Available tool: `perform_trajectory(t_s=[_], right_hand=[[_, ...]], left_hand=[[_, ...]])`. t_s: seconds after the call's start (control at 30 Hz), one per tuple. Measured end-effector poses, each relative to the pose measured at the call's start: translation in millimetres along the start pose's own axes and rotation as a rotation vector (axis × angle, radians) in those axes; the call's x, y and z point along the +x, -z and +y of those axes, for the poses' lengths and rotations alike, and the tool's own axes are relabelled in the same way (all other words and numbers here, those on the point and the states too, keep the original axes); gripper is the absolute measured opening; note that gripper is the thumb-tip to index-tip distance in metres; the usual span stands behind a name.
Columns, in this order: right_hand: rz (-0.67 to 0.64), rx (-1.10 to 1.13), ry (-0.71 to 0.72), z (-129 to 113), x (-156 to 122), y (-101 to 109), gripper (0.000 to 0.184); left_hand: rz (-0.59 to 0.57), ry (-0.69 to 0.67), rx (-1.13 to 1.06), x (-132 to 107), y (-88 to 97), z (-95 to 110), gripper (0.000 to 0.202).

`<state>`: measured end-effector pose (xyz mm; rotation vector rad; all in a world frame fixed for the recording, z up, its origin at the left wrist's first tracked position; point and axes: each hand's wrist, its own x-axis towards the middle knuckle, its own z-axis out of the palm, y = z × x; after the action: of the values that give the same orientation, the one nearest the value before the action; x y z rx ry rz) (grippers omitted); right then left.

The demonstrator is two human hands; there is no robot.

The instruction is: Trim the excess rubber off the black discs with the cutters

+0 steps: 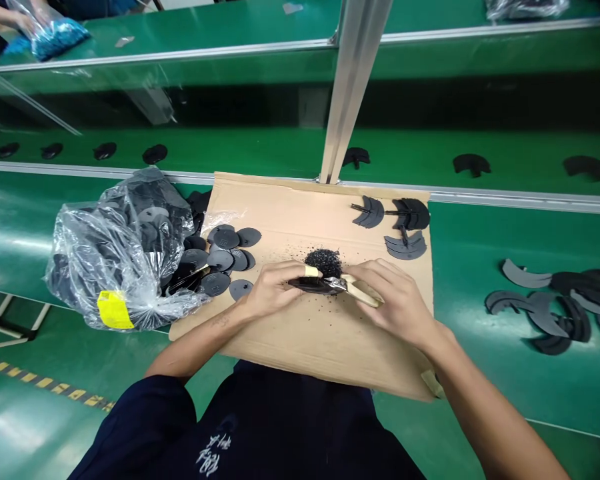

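Observation:
My left hand pinches the edge of a black plastic disc, with pale tape around one fingertip. In my right hand are cutting pliers with cream handles, their metal jaws at the disc's right side. Just beyond the disc, a pile of small black plastic scraps rests on a cardboard sheet. Left of it lie several dark round discs. Black crescent-shaped pieces are grouped at the sheet's upper right.
A clear plastic bag of black parts sits at the left. More curved black pieces lie on the green table at right. A metal post rises behind the cardboard. Black parts line the green belt. Another person's hands touch a blue-filled bag.

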<state>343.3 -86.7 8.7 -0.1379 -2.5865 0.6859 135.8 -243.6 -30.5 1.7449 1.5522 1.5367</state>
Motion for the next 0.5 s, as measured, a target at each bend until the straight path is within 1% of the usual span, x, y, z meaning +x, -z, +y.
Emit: perform_trajectory(t_s=[0.1,0.17,0.27,0.33,0.5], right_hand=[[0.002,-0.035,0.024,-2,2,-2,0.023],[-0.007,-0.066,0.030,-3,3,-1,0.023],[-0.031,-0.110,0.030,-3,5,4,0.023],[-0.037,-0.118,0.032,-2,6,5,0.024],[-0.030,-0.134,0.078,-3,7,4,0.023]], left_hand=[[0.011,0.011,-0.045,0,-0.2,3,0.017],[0.022,0.015,-0.071,1,0.3,5,0.018],[0.004,0.028,-0.106,1,1.3,7,0.019],[-0.003,0.030,-0.115,1,1.4,9,0.020],[0.019,0.024,-0.106,2,-0.7,12,0.022]])
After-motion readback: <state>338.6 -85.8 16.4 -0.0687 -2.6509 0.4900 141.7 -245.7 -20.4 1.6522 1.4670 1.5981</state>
